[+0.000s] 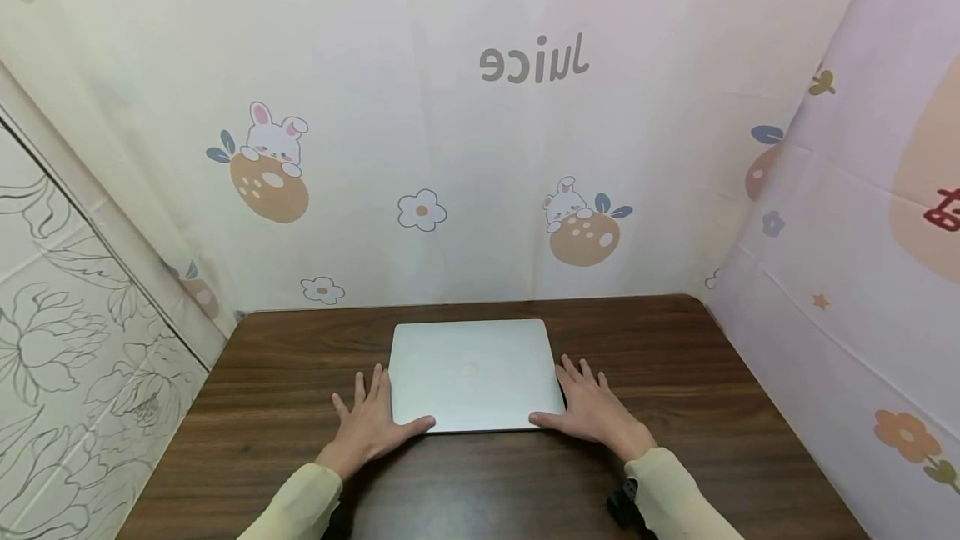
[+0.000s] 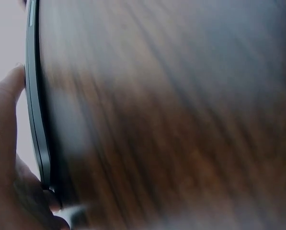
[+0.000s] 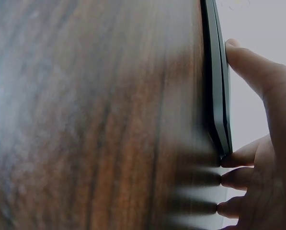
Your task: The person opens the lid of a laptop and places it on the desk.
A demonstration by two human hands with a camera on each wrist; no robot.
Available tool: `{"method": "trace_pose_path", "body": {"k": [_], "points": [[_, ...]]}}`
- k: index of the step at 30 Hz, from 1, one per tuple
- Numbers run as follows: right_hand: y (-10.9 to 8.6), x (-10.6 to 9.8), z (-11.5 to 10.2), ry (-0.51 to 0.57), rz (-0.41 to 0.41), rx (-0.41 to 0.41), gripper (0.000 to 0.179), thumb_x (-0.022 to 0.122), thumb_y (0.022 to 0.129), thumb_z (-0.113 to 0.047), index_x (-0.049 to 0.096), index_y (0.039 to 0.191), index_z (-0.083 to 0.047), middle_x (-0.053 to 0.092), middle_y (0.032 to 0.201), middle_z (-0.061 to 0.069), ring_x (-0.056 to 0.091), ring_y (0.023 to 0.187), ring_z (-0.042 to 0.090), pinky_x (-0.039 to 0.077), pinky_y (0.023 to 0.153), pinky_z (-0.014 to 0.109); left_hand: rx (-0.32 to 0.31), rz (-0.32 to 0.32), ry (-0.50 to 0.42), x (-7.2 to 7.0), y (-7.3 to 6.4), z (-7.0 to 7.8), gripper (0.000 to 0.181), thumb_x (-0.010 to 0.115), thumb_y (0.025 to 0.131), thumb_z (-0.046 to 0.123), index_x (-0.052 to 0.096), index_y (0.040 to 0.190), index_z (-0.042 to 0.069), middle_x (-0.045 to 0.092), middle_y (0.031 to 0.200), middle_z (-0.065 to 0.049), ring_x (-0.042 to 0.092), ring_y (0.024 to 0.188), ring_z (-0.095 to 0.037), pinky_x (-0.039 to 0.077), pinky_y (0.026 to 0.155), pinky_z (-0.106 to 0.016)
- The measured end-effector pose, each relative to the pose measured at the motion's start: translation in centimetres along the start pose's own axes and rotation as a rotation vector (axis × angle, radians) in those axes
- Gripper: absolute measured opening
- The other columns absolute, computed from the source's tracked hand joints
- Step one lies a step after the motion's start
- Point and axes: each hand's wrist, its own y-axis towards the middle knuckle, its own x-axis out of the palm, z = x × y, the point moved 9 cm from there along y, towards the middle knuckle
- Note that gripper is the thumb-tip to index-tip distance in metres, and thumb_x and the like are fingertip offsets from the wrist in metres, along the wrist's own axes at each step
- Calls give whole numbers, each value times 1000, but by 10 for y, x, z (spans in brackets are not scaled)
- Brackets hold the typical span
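Observation:
A closed silver laptop lies flat on the dark wooden table, a faint logo on its lid. My left hand is at its left side, fingers spread and straight, with the thumb over the front left corner of the lid. On the opposite side, my right hand mirrors this, its thumb on the lid near the front right corner. In the right wrist view the index fingertip meets the laptop's edge while the other fingertips rest on the table. The left wrist view shows the left thumb against the lid.
Behind the table hangs a pale curtain printed with rabbits and fruit. More printed cloth runs down the right side, and a flower-patterned panel stands on the left. A black wrist strap shows below the right sleeve.

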Motion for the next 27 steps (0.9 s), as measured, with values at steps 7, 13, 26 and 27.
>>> {"method": "trace_pose_path", "body": {"k": [7,13,26,27], "points": [[0,-1,3,1,-3,8,116,65,81,-81,37,157,2,25,168,25,19,152,56,17,117,75,-2,-2,-2,2,2,2,135,56,75,92,18,163,-2,12,172,-21,3,157,-51,-4,110,-85],[-1,-3,4,-5,-2,9,115,64,81,-81,36,158,1,25,168,24,19,152,55,17,117,76,1,-1,-11,3,3,3,135,56,75,92,17,163,-2,12,172,-21,3,157,-50,-5,110,-85],[-3,-6,7,-19,15,3,116,63,81,-82,37,158,2,26,167,25,21,151,57,18,115,78,3,7,-14,5,4,6,137,55,73,94,16,163,-2,12,172,-21,1,157,-49,-6,109,-85],[-3,-6,8,-19,14,4,116,63,81,-82,37,158,1,26,167,25,21,151,57,17,115,78,3,7,-16,6,4,7,137,55,73,94,16,163,-2,12,172,-21,1,157,-49,-6,109,-85]]}}
